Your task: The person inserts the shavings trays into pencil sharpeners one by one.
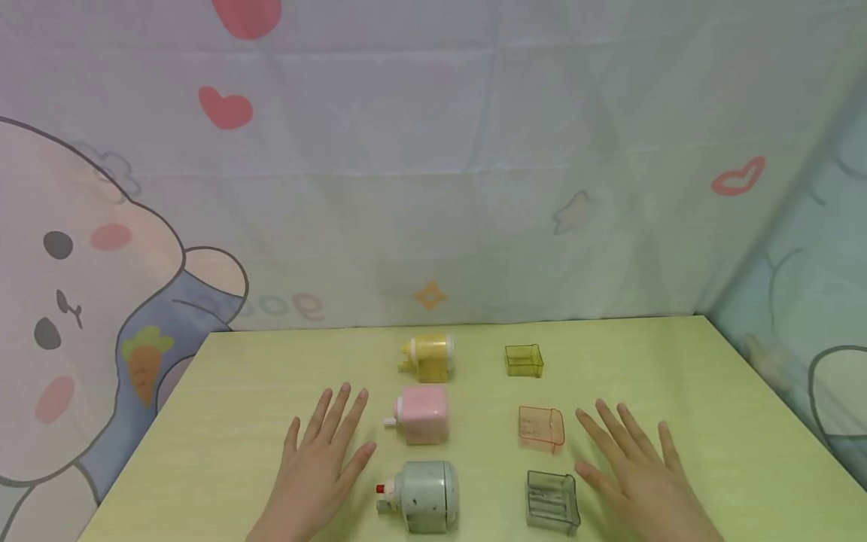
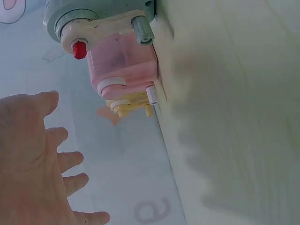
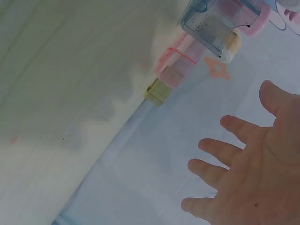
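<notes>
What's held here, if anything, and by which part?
Nothing is held; the left grip and right grip are both empty, clear of the rounded grey plastic sharpener.

lower middle of the head frame: yellow sharpener (image 1: pixel 432 358), pink sharpener (image 1: pixel 424 414) with white crank (image 1: pixel 389 422), grey-green sharpener (image 1: pixel 425 497) with red knob (image 1: pixel 380 489). further right: clear yellow tray (image 1: pixel 524 369), red-edged tray (image 1: pixel 539 427), smoky grey tray (image 1: pixel 552 516). the counter (image 1: pixel 223 399) is pale yellow-green; the cloth (image 1: pixel 406 135) up top is pale with red hearts (image 1: pixel 226 111) and an orange star (image 1: pixel 430 296).
</notes>
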The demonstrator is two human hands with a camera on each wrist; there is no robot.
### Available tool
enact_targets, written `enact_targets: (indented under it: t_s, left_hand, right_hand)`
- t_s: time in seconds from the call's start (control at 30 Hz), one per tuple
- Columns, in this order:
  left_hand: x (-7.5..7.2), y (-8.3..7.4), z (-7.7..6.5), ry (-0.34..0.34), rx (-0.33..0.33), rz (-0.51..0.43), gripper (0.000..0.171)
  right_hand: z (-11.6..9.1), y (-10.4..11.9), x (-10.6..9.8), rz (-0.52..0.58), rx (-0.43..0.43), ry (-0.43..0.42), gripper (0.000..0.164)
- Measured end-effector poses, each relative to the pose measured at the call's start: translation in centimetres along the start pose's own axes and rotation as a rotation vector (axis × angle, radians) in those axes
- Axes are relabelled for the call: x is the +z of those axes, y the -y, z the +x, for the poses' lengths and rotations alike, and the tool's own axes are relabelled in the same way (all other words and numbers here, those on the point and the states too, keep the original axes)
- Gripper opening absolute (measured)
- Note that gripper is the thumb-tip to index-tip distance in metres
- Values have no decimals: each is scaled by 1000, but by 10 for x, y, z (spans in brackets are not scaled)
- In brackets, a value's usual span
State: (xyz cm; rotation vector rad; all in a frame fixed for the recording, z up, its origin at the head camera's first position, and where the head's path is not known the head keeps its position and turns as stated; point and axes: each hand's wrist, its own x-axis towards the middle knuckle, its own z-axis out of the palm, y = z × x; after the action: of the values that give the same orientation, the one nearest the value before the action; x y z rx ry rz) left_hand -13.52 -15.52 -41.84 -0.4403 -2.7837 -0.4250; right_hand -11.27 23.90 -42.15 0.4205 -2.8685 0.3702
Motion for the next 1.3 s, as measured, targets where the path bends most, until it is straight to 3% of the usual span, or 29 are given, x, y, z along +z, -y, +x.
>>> enact_targets:
  t_s: [0.57, 1.3]
  left_hand:
    - [9, -6, 0, -10, 43, -41, 63]
    - [15, -19, -4, 95, 55, -84, 91]
  right_hand:
    - [1, 7, 2, 75, -14, 62, 60]
    - [-5, 13, 12, 160, -60, 78, 57]
